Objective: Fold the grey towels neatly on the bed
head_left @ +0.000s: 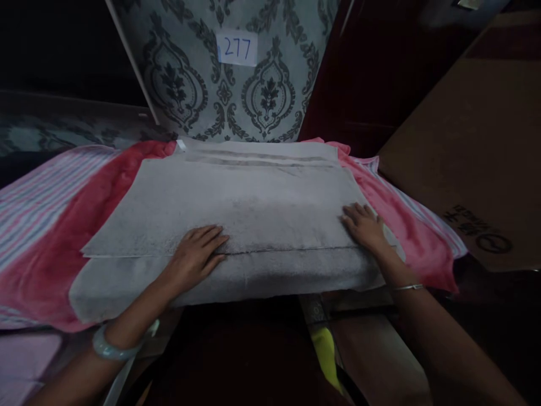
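Observation:
A grey towel (pixel 236 203) lies folded over on a pink and striped blanket (pixel 46 220). My left hand (pixel 196 255) rests flat with fingers stretched out on the towel's folded edge near the front middle. Over at the towel's right end, my right hand (pixel 364 225) lies flat with its fingers spread, close to the pink blanket's edge. Neither hand holds anything. A pale green bangle circles my left wrist and a thin metal one my right.
A patterned grey panel (pixel 236 96) with a paper label reading 277 stands behind the towel. A large cardboard box (pixel 473 158) sits to the right. A yellow object (pixel 327 352) lies below the front edge between my arms.

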